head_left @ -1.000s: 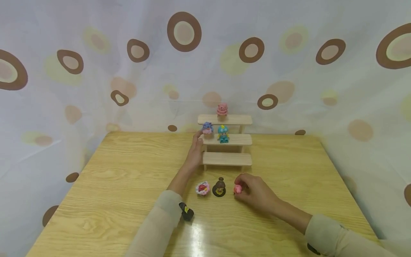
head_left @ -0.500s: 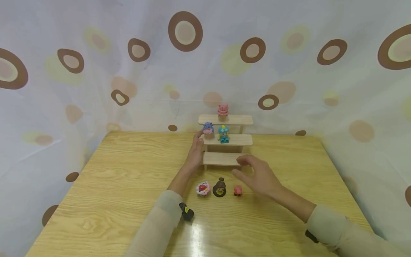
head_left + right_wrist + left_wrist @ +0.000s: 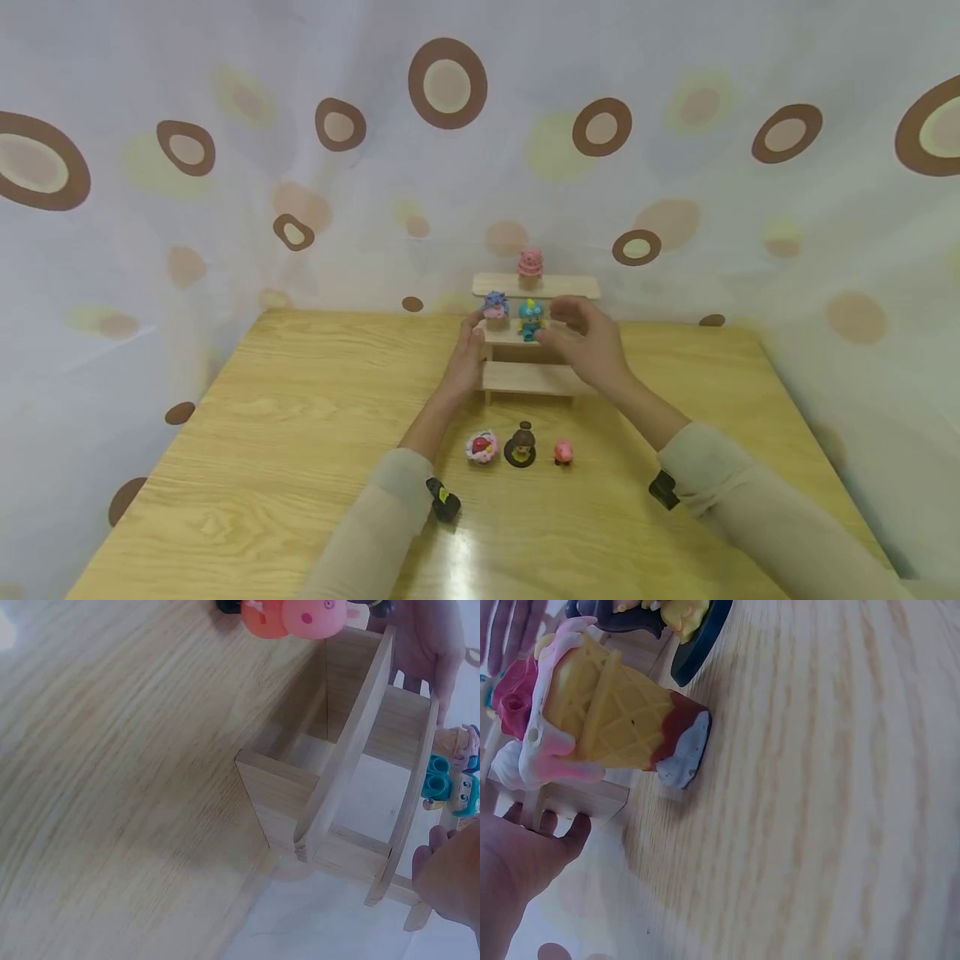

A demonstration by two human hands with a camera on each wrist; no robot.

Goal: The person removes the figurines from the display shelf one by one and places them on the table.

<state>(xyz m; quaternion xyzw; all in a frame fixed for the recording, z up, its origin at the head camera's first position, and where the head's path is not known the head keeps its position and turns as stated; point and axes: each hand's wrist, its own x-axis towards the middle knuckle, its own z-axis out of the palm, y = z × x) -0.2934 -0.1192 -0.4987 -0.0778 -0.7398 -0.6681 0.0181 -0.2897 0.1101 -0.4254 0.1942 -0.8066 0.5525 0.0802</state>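
A three-tier wooden display shelf [image 3: 536, 377] stands at the back of the table; my left hand [image 3: 463, 362] grips its left side, fingers curled at the side piece in the left wrist view. On the middle tier sits a figurine in teal [image 3: 531, 320]. My right hand [image 3: 592, 343] is just right of it, thumb and fingers apart; whether the thumb touches it I cannot tell. Left of it is a blue-and-pink ice-cream-cone figurine [image 3: 496, 309]. A pink figurine [image 3: 530, 263] stands on the top tier.
In front of the shelf stand a cone figurine with a red rose [image 3: 482, 447], a brown-haired figurine on a dark base [image 3: 522, 446] and a small pink pig figurine [image 3: 563, 452]. A patterned curtain [image 3: 360, 208] hangs behind the wooden table [image 3: 300, 408].
My right hand has let go of the pig figurine, leaving it on the table, and moved up to the teal figurine. The left hand stays at the shelf. The head view has shifted slightly.
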